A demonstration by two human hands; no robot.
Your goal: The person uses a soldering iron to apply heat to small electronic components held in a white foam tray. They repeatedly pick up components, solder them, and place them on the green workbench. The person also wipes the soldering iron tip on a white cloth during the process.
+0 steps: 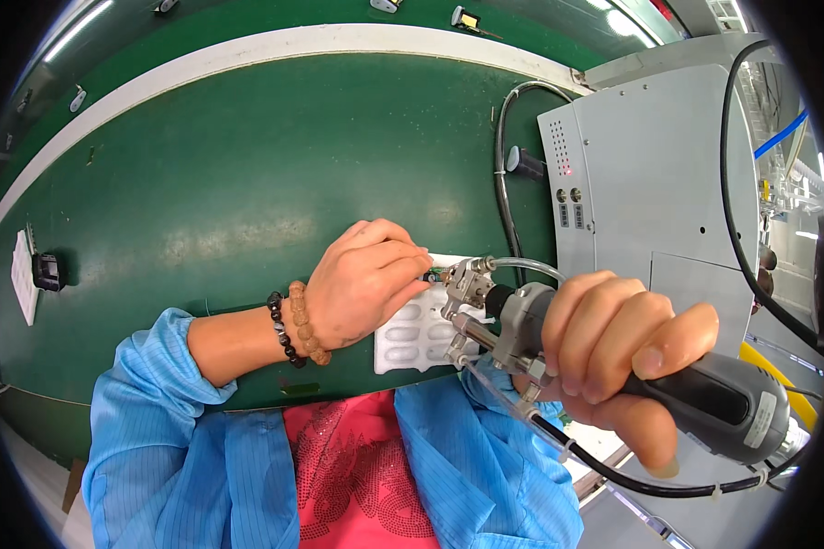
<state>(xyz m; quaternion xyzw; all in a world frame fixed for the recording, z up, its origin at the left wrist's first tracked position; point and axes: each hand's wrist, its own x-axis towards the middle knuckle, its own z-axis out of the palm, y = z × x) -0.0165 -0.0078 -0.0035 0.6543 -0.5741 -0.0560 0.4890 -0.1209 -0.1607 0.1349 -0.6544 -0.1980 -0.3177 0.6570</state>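
Note:
My right hand (613,339) wraps round the dark grey body of an electric screwdriver (728,398), held slantwise with its metal head to the left. A clear tube and a black hose are joined to that head. My left hand (362,279) is closed, fingertips together, on a small dark part with a green board (437,274) right at the screwdriver's tip. The fingers hide most of this part, and I cannot tell whether the tip touches it. Under the head lies a white tray (401,353) with rows of oval hollows, partly covered by hand and tool.
On the right stands a grey machine cabinet (659,174) with a red light. A black cable (501,151) curves along its left side, near a small black piece (525,163). Far left on the green table (247,137) are a white sheet (24,279) and a black box (49,272).

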